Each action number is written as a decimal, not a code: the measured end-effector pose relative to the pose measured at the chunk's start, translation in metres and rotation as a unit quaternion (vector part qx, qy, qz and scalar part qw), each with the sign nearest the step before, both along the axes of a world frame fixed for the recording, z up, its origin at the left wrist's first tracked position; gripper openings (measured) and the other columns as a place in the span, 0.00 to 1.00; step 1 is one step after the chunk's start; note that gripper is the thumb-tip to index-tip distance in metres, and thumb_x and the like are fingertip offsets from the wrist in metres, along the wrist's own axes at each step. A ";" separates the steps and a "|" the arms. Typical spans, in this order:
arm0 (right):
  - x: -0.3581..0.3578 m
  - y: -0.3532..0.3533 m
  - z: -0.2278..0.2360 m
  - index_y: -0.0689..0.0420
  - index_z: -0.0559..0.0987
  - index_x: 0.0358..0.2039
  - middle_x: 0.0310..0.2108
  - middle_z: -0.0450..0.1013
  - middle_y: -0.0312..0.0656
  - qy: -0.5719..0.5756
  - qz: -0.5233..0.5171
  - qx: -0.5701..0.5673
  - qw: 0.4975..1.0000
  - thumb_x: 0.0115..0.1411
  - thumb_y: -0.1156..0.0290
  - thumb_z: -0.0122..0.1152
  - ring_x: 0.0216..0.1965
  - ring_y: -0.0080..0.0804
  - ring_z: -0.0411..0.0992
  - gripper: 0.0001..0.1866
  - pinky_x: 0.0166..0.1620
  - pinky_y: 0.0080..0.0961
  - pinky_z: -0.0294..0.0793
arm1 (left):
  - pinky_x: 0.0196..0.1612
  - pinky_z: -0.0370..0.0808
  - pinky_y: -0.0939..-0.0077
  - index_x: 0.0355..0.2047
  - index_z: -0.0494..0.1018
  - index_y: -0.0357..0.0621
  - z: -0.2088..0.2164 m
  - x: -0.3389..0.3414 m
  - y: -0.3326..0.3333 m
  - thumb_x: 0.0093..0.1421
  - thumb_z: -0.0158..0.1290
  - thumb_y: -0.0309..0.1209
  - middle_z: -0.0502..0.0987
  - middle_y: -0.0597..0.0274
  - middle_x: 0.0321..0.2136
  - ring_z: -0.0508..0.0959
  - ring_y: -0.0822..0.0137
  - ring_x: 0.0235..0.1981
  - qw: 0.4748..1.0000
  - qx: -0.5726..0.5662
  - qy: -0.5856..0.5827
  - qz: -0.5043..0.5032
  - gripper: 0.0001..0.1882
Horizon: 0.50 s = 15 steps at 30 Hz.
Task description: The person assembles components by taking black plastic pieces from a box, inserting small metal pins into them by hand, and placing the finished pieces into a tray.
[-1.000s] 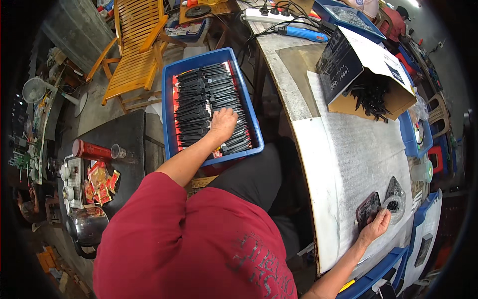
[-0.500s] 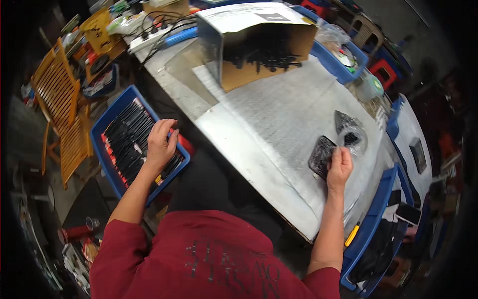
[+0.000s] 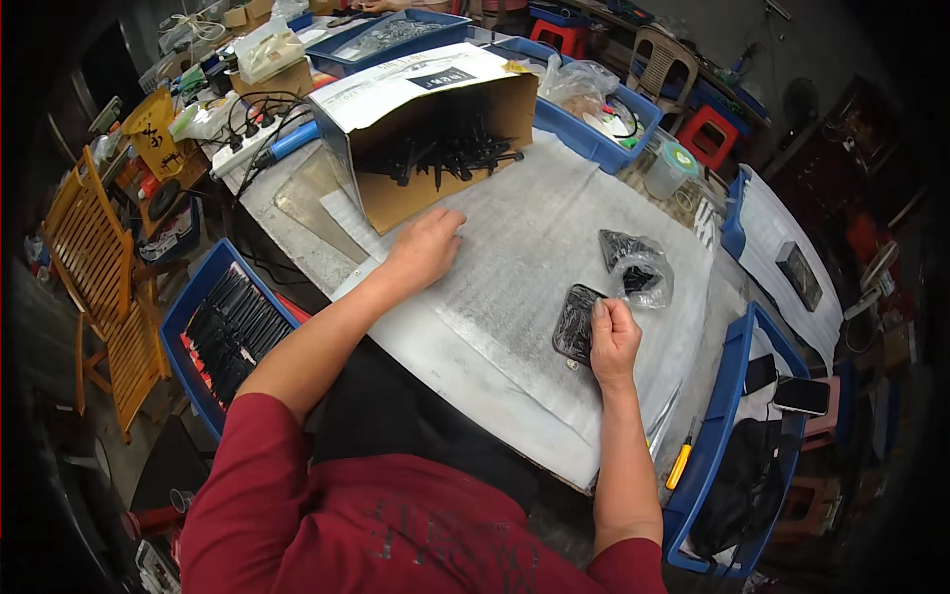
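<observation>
My left hand (image 3: pixel 427 246) is over the table in front of an open cardboard box (image 3: pixel 381 208), fingers loosely stretched, with nothing visible in them. Inside the box lies a heap of black slender parts (image 3: pixel 440 156). My right hand (image 3: pixel 616 340) is closed, thumb against the fingers, at the right edge of a small black rounded tray (image 3: pixel 574 322). What the fingers pinch is hidden. Glossy small bits seem to lie in the tray. Just beyond it sits a clear plastic bag (image 3: pixel 653 287) with black pieces.
White foam sheeting (image 3: pixel 495 257) covers the table. A blue bin (image 3: pixel 223 297) of black parts in rows stands lower left. At right, a blue bin (image 3: pixel 737 396) holds phones and dark cloth, beside a yellow-handled screwdriver (image 3: pixel 680 465). A lidded plastic tub (image 3: pixel 671 170) stands behind.
My left hand has moved from above the left blue bin to the table in front of the cardboard box. My right hand stays by the black tray. The view has shifted.
</observation>
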State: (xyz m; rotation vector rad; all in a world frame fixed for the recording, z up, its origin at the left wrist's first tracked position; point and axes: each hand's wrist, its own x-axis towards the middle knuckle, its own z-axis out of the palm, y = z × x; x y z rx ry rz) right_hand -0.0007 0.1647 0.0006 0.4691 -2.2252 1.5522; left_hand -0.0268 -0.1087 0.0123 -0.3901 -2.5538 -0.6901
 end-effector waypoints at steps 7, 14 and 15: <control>-0.002 0.000 0.000 0.62 0.69 0.20 0.13 0.63 0.36 -0.007 -0.005 0.008 1.000 0.55 0.73 0.50 0.15 0.20 0.58 0.09 0.19 0.18 0.59 | 0.37 0.68 0.59 0.30 0.69 0.36 -0.005 -0.067 -0.036 0.48 0.47 0.29 0.70 0.47 0.32 0.71 0.48 0.34 0.981 -0.044 -0.050 0.185 0.10; 0.001 -0.002 0.003 0.62 0.69 0.20 0.13 0.62 0.37 0.028 -0.001 0.029 0.999 0.54 0.73 0.50 0.15 0.22 0.59 0.08 0.20 0.20 0.59 | 0.42 0.67 0.63 0.31 0.72 0.36 -0.005 -0.094 -0.033 0.48 0.47 0.34 0.72 0.47 0.35 0.71 0.52 0.40 0.952 -0.030 -0.111 0.282 0.14; 0.001 -0.001 0.002 0.63 0.69 0.21 0.13 0.62 0.37 0.020 -0.002 0.026 0.999 0.54 0.73 0.50 0.15 0.22 0.59 0.08 0.20 0.20 0.59 | 0.42 0.67 0.63 0.31 0.72 0.36 -0.002 -0.095 -0.033 0.48 0.47 0.34 0.72 0.47 0.35 0.71 0.52 0.40 0.952 -0.029 -0.110 0.283 0.14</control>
